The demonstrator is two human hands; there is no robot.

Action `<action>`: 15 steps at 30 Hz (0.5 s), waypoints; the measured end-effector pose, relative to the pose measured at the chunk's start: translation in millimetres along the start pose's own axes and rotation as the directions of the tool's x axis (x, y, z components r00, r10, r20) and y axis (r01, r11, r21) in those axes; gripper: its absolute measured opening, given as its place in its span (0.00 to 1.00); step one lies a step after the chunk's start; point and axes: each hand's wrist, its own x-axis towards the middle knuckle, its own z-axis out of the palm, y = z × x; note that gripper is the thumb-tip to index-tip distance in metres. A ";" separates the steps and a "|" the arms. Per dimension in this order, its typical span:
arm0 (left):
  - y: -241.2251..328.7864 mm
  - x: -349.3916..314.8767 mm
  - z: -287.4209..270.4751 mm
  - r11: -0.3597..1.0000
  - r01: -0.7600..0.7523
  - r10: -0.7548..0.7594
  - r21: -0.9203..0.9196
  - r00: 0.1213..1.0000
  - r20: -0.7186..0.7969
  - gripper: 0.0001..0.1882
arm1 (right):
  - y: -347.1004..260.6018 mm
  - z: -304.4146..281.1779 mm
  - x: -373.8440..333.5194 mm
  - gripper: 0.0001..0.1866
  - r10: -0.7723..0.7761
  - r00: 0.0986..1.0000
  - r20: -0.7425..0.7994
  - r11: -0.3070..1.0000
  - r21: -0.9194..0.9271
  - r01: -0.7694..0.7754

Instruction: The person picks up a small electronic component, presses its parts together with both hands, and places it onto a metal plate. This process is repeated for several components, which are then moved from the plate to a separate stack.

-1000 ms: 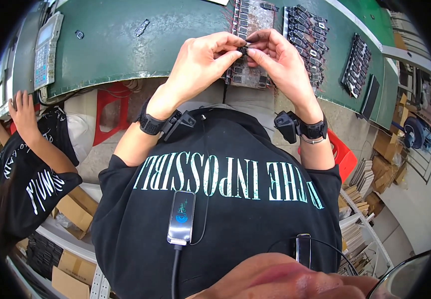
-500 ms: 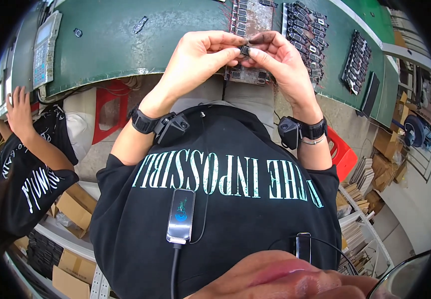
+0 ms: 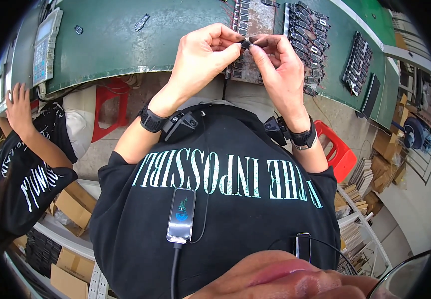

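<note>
Between the fingertips of both hands is a small black rectangular part (image 3: 245, 45), held up over the near edge of the green table. My left hand (image 3: 205, 50) pinches it from the left with thumb and forefinger. From the right, my right hand (image 3: 278, 60) grips it with thumb and fingertips; its fingertips look dark and smudged. The fingers cover much of the part, so its details do not show. Below and behind the hands lies a worn metal plate (image 3: 259, 31), with a row of small black speaker-like parts (image 3: 242, 20) along its left side.
Right of the plate stand many black parts with thin red wires (image 3: 308, 37), and further right another black batch (image 3: 357, 62). Two loose parts (image 3: 141, 22) lie on the green table (image 3: 106, 40). A grey keypad device (image 3: 46, 47) and a co-worker's hand (image 3: 20, 112) are at left; a red stool (image 3: 335, 152) is at right.
My right wrist has swung inward and my left forearm has shifted a little right. The black part has risen slightly and turned between my fingers. Both hands keep hold of it.
</note>
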 end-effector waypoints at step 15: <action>-5.6 0.5 4.3 1.000 -0.031 0.031 0.000 0.999 -0.014 0.12 | 18.2 -12.7 10.8 0.09 0.149 0.957 0.249 0.953 0.223 -0.207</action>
